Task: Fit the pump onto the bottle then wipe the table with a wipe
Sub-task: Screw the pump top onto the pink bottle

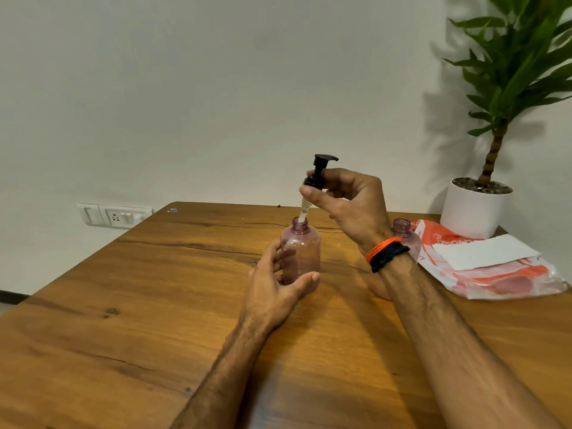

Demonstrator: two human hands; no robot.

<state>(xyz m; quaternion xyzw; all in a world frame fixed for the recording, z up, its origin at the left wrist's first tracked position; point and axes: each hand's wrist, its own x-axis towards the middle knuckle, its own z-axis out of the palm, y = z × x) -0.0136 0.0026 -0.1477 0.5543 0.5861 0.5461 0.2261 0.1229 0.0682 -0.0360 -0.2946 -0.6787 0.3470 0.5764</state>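
A clear pink bottle [302, 252] stands upright on the wooden table [130, 305]. My left hand [275, 280] grips its lower body, thumb in front. My right hand [346, 202] pinches the collar of a black pump [318, 171] above the bottle. The pump's pale tube reaches down into the open bottle neck. The collar sits well above the neck. A white wipe [483, 252] lies flat on an orange and white packet at the right.
A second pink bottle [405, 233] stands partly hidden behind my right wrist. The orange and white plastic packet [501, 280] lies near the table's right edge. A potted plant in a white pot [473, 209] stands at the back right. A wall socket [114, 215] is at the back left.
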